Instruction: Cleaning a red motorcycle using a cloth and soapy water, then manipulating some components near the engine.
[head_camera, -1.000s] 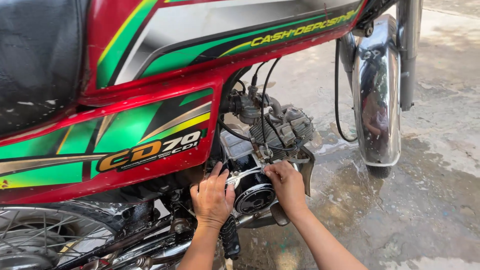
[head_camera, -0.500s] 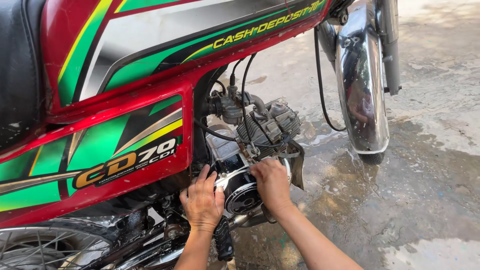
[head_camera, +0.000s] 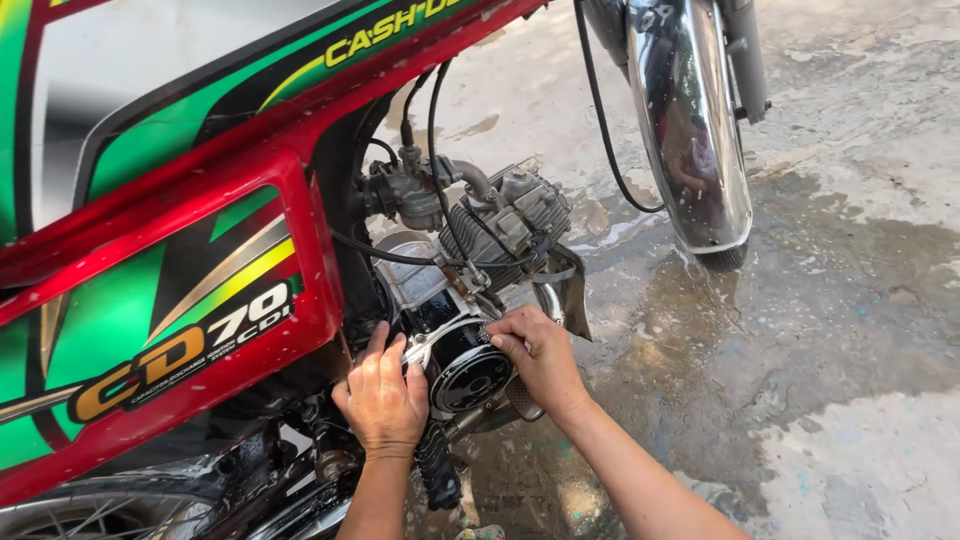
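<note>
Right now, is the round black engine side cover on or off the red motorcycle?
On. The round black engine side cover sits against the engine, with the left hand and right hand pressed at its edges.

Open wet concrete floor (head_camera: 850, 330) lies right of the engine (head_camera: 500, 225). Left, the red side panel (head_camera: 160, 320) crowds in; cables (head_camera: 432, 140) cross above; the chrome fender (head_camera: 690, 130) blocks far right.

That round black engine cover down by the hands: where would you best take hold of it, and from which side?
Probably by its rim, from the open outward side facing the camera. The round black cover sits flat against the engine, so only its edge offers a hold. The left hand and right hand already flank it there.
</note>
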